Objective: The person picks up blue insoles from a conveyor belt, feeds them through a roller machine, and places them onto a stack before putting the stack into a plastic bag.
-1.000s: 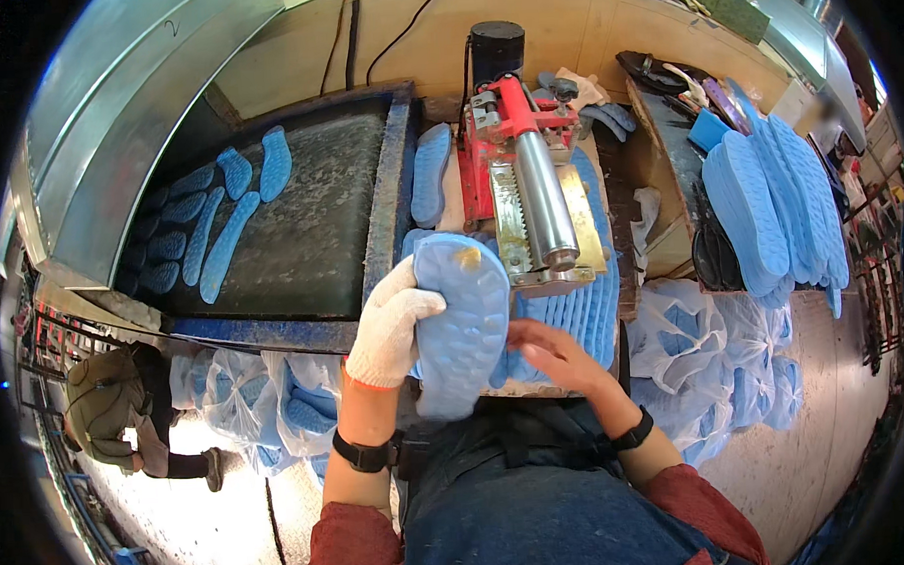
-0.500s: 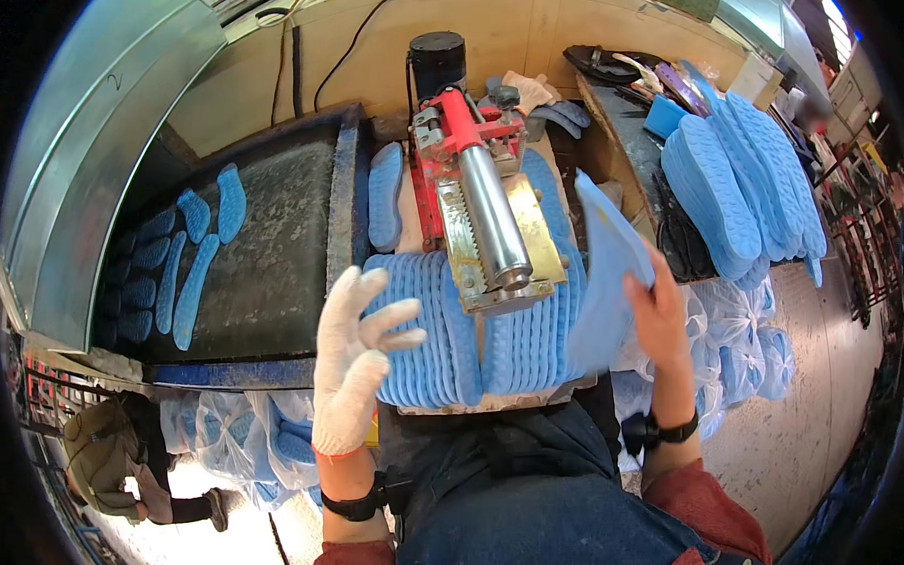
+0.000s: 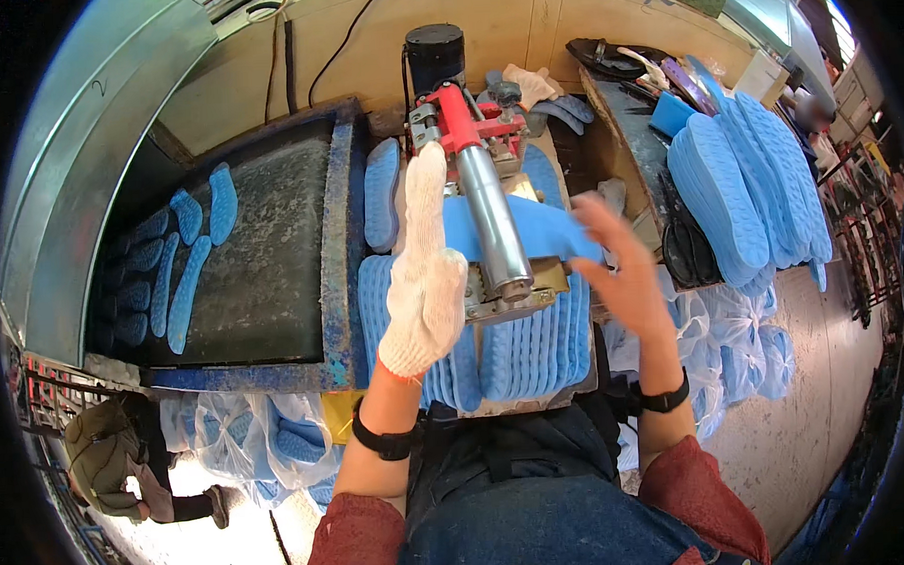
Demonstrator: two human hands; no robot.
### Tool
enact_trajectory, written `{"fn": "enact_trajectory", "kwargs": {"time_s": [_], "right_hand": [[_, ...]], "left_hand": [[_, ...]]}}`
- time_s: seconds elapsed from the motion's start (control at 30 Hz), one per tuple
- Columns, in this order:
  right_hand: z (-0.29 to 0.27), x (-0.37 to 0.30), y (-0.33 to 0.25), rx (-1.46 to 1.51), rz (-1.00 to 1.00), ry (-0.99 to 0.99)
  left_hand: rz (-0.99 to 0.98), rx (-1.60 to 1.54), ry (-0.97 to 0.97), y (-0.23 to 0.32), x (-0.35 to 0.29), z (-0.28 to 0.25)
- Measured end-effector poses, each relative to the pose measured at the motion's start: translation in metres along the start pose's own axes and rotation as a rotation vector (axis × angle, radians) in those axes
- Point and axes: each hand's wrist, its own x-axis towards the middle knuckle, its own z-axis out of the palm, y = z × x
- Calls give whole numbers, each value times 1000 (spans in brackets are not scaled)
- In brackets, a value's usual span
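A blue insole (image 3: 540,226) lies crosswise beneath the steel roller (image 3: 493,221) of a red-framed machine (image 3: 456,123), partly covered by the roller. My left hand (image 3: 422,284), in a white knitted glove, stands at the insole's left end with its fingers stretched out and close together. At the right end is my bare right hand (image 3: 626,271), blurred, its fingers apart and the thumb by the insole's tip. Rows of blue insoles (image 3: 534,354) stand on edge below the roller, some hidden behind my glove.
Left, a black-bedded tray (image 3: 272,249) carries several loose insole pieces (image 3: 188,292). A pile of blue insoles (image 3: 713,199) rests on the right bench beside dark scissors (image 3: 684,239). Filled plastic bags (image 3: 743,342) sit below. Another person (image 3: 114,454) is bent over at far left.
The insole has gone from my raised right hand to lying flat under the roller. My left hand has moved right and up to its left end; my right hand has moved left and its fingers have spread.
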Motion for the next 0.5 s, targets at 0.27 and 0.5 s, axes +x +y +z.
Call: {"fn": "enact_trajectory", "kwargs": {"time_s": [0.27, 0.5], "right_hand": [[13, -59, 25, 382, 530, 178], [142, -88, 69, -127, 236, -432]], "left_hand": [[-124, -11, 44, -61, -5, -2], [-367, -136, -41, -59, -73, -25]]}}
